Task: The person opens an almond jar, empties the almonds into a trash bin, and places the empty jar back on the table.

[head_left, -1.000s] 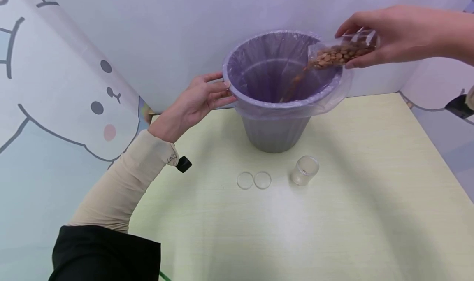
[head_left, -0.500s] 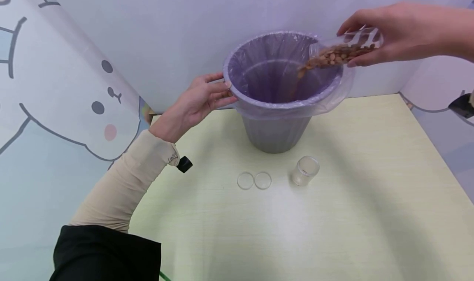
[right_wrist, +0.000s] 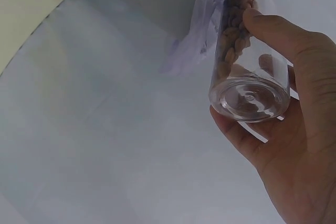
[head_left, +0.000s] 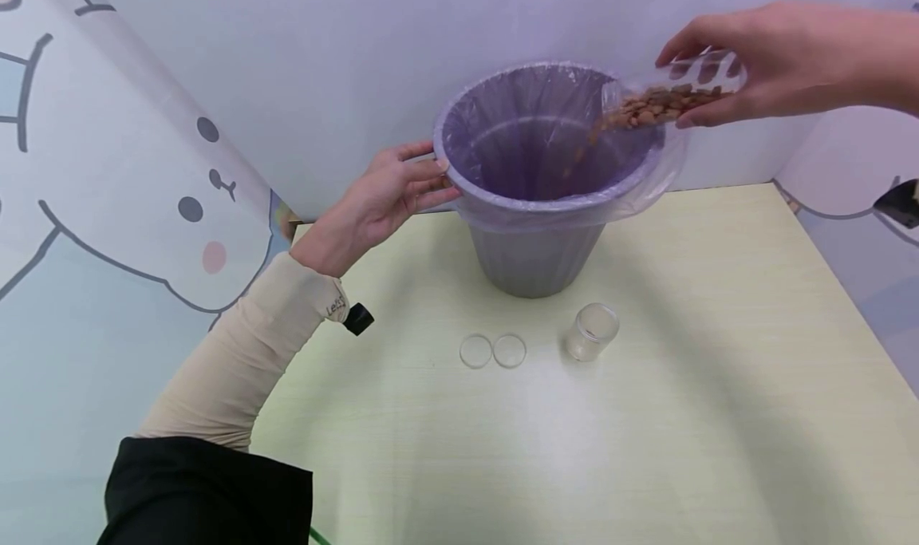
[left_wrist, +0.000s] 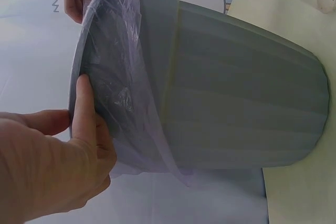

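A trash bin point(head_left: 534, 262) with a translucent purple liner point(head_left: 632, 202) folded over its rim stands at the back of the table. My left hand point(head_left: 391, 190) holds the bin's rim at the left, fingers and thumb on the edge, as the left wrist view point(left_wrist: 63, 150) also shows. In my right hand point(head_left: 768, 70) is a clear plastic jar point(right_wrist: 249, 93), gripped round its body and tilted with its mouth over the bin's right side. Small brown flat pieces point(head_left: 649, 108) lie along its lower side, and some fall into the bin.
Two clear ring-like lids point(head_left: 475, 351) lie side by side on the pale table point(head_left: 682, 417). Right of them stands a second clear jar point(head_left: 592, 331), upright. A wall point(head_left: 323, 66) rises behind the bin, and a cartoon-printed wall point(head_left: 129, 170) is at left.
The right hand and the jar have shifted slightly right and up. The brown pieces in the jar have become fewer as they pour out. My left hand stays on the rim.
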Demonstrator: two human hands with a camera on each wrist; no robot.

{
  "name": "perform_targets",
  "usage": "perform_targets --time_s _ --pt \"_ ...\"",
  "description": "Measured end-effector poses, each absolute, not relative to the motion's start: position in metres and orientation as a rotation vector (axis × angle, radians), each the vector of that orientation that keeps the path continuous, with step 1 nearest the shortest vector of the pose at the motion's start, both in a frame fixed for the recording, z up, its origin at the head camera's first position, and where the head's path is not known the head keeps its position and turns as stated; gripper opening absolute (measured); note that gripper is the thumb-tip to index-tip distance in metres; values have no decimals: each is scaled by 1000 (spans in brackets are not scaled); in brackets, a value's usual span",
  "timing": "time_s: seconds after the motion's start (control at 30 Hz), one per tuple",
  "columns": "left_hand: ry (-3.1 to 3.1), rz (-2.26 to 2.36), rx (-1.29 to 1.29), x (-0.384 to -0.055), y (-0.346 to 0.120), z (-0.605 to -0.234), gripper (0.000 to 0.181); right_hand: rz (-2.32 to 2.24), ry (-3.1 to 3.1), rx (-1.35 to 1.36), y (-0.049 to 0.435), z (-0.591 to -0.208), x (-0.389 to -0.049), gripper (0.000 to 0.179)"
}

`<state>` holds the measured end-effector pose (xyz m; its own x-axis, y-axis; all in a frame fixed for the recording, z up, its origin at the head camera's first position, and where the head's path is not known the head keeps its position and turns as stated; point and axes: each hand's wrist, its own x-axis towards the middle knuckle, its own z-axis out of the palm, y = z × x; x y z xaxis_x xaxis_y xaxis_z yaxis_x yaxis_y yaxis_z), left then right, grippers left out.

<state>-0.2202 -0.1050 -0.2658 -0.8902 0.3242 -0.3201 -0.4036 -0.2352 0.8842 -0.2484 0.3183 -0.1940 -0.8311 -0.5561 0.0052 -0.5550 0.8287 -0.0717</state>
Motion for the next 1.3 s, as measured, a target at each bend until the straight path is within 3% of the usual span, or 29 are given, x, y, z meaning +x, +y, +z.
perform_targets --time_s 1.3 --pt "1577 2161 -64 -222 -103 -267 60 96 3004 -989 317 -198 -248 76"
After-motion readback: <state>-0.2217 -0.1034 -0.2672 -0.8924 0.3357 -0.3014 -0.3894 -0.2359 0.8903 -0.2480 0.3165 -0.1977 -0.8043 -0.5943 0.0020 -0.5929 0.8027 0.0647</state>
